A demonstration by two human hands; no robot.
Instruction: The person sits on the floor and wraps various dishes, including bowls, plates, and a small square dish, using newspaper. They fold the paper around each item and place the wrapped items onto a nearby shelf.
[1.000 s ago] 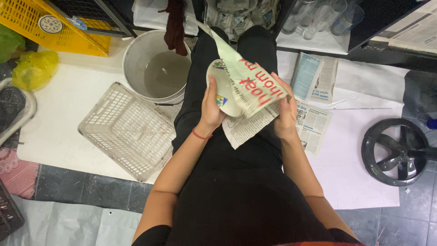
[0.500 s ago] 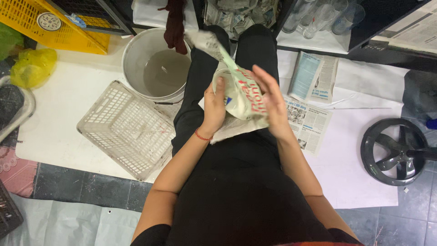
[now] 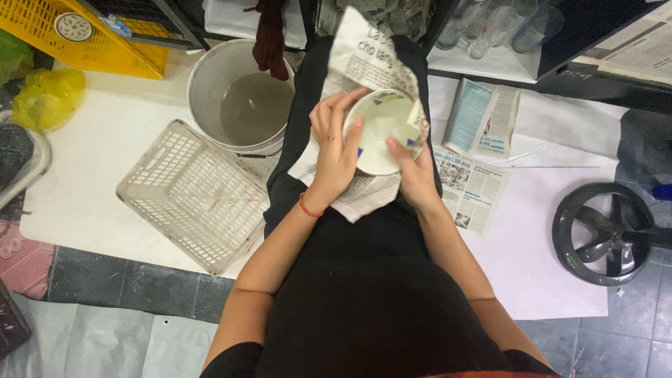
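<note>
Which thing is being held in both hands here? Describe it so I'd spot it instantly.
Start at the big grey bucket, then look right to the lap. There the left hand and right hand hold a small white bowl over newspaper. It alone is round, glossy, with small coloured triangles.

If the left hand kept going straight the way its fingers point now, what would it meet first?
The left hand points up-frame past the white bowl. It would probably meet the raised newspaper sheet behind the bowl first, though depth is unclear.

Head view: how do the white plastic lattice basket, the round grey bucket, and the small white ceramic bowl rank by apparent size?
1. White plastic lattice basket
2. Round grey bucket
3. Small white ceramic bowl, though it is held nearer the camera.
</note>
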